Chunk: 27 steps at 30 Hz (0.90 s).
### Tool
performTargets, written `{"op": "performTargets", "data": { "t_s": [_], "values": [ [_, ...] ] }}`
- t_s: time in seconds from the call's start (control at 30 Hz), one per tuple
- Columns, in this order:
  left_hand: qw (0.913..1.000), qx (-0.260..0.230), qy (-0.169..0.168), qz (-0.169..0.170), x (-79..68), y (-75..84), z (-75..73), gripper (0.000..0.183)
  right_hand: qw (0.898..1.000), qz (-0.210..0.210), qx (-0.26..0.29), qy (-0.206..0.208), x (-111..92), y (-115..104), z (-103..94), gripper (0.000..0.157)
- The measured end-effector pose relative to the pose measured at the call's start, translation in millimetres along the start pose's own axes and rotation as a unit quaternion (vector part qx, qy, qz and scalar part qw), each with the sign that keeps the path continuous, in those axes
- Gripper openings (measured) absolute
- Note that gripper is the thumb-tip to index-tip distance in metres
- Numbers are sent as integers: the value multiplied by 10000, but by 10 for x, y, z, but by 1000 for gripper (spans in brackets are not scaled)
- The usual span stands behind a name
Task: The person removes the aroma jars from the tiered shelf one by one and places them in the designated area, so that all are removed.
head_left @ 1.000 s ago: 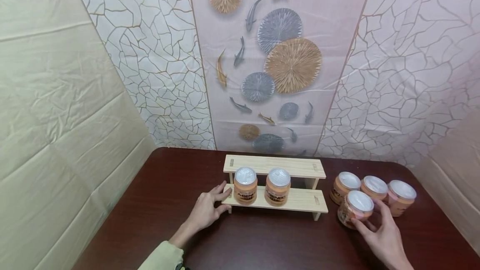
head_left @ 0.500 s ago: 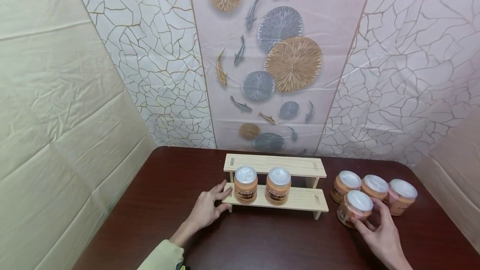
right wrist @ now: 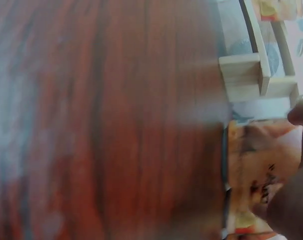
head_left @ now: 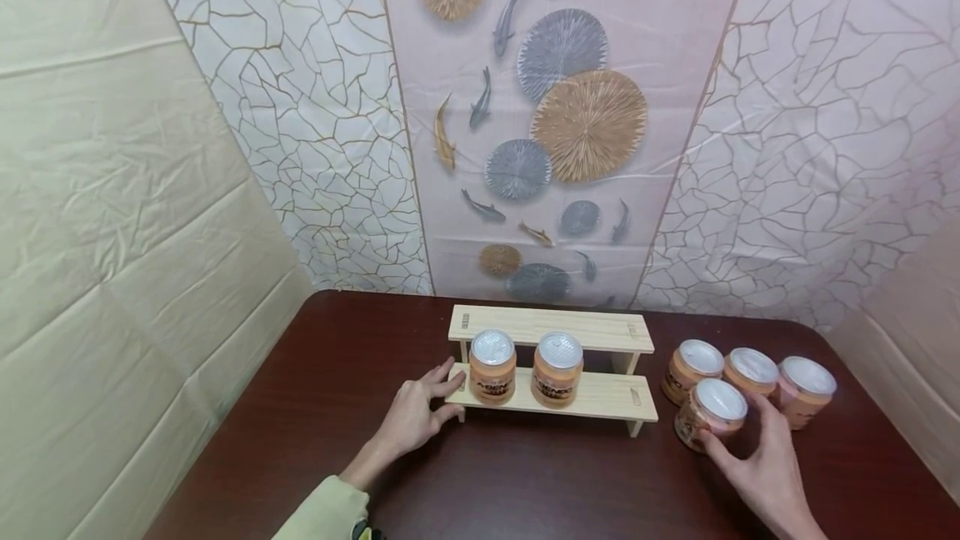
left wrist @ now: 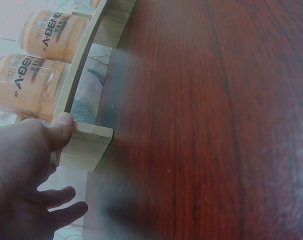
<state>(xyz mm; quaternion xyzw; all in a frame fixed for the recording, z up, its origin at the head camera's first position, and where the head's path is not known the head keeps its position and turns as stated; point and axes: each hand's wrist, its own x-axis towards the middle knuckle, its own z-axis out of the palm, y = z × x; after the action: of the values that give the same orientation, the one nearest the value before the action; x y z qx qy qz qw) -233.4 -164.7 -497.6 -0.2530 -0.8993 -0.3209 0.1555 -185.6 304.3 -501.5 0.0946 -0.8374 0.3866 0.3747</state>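
My left hand [head_left: 411,413] grips the left end of a two-step wooden shelf [head_left: 607,408], its thumb at the lower board's front edge in the left wrist view. Two orange jars with silvery lids stand upright on that lower board: a left jar [head_left: 492,377] near my fingers and a right jar [head_left: 557,380] beside it. On the table, my right hand [head_left: 768,469] holds another orange jar [head_left: 697,427] between thumb and fingers. The right wrist view shows this held jar [right wrist: 241,170] close up, partly covered by the hand.
Three more orange jars stand just behind the held one: a left one [head_left: 678,375], a middle one [head_left: 750,367] and a right one [head_left: 801,407]. The shelf's upper board [head_left: 551,325] bears nothing. A patterned cloth [head_left: 592,207] hangs behind the dark red table [head_left: 337,357].
The head view has shifted very slightly. My right thumb and forefinger look a little farther apart around the jar. The left hand, shelf and other jars stay put.
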Motion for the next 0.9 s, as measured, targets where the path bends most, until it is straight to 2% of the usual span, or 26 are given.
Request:
{"op": "performTargets", "data": {
  "t_s": [0.1, 0.2, 0.27, 0.33, 0.4, 0.5, 0.6, 0.67, 0.8, 0.9],
  "values": [
    [10000, -19, -17, -11, -2, 5, 4, 50, 9934, -955, -256, 585, 105, -103, 11, 73],
    [10000, -23, -14, -7, -4, 11, 6, 50, 9788, -1830, -288, 868, 216, -278, 59, 82],
    [10000, -10, 24, 11, 1, 12, 8, 49, 9719, -2217, -252, 754, 277, -394, 106, 76],
    [10000, -11, 55, 21, 8, 14, 8, 49, 9713, -2328, -152, 469, 307, -482, 159, 73],
    [10000, -11, 54, 15, 15, 17, 9, 49, 9741, -2257, -34, 141, 320, -554, 214, 72],
    [10000, -15, 20, 15, 20, 22, 5, 50, 9804, -1930, 136, -373, 320, -641, 291, 66],
    [10000, -17, 17, 13, 20, 25, 1, 50, 9838, -1588, 325, -768, 325, -726, 371, 60],
    [10000, -13, 41, 9, 21, 25, -1, 50, 9849, -1365, 518, -928, 332, -787, 435, 63],
    [10000, 18, 78, 18, 18, 27, -3, 50, 9829, -776, 1013, -1330, 334, -911, 575, 73],
    [9999, 40, 96, 53, 12, 23, 7, 50, 9744, -442, 1451, -1658, 333, -976, 676, 73]
  ]
}}
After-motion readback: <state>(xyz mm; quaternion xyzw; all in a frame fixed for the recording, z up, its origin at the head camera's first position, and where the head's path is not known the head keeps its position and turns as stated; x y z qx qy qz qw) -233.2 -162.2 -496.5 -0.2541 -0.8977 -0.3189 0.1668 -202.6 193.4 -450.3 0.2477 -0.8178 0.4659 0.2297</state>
